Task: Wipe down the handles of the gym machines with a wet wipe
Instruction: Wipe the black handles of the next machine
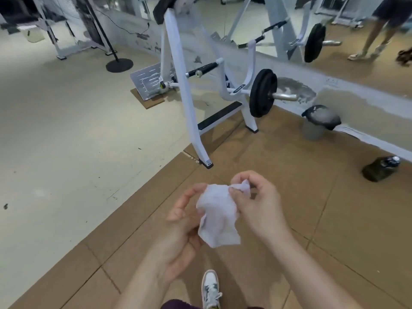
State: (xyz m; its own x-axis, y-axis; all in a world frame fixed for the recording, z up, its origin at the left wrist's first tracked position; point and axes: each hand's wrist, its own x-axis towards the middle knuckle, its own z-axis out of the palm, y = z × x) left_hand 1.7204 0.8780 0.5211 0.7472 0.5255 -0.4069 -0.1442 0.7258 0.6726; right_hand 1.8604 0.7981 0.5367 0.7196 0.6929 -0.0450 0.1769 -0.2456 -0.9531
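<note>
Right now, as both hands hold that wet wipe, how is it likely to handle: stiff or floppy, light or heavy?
The wet wipe looks floppy: it is crumpled and its lower edge hangs loose below the left hand. Probably very light, since the right hand pinches only a top corner between fingertips. Being thin, it might tear if tugged hard.

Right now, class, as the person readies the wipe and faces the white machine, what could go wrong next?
1. Both hands, left hand and right hand, are busy with the crumpled wet wipe; it could slip onto the floor.
2. The dark bottle lying on the mat and the machine's foot may be trip hazards on the way to the black handle.
</note>
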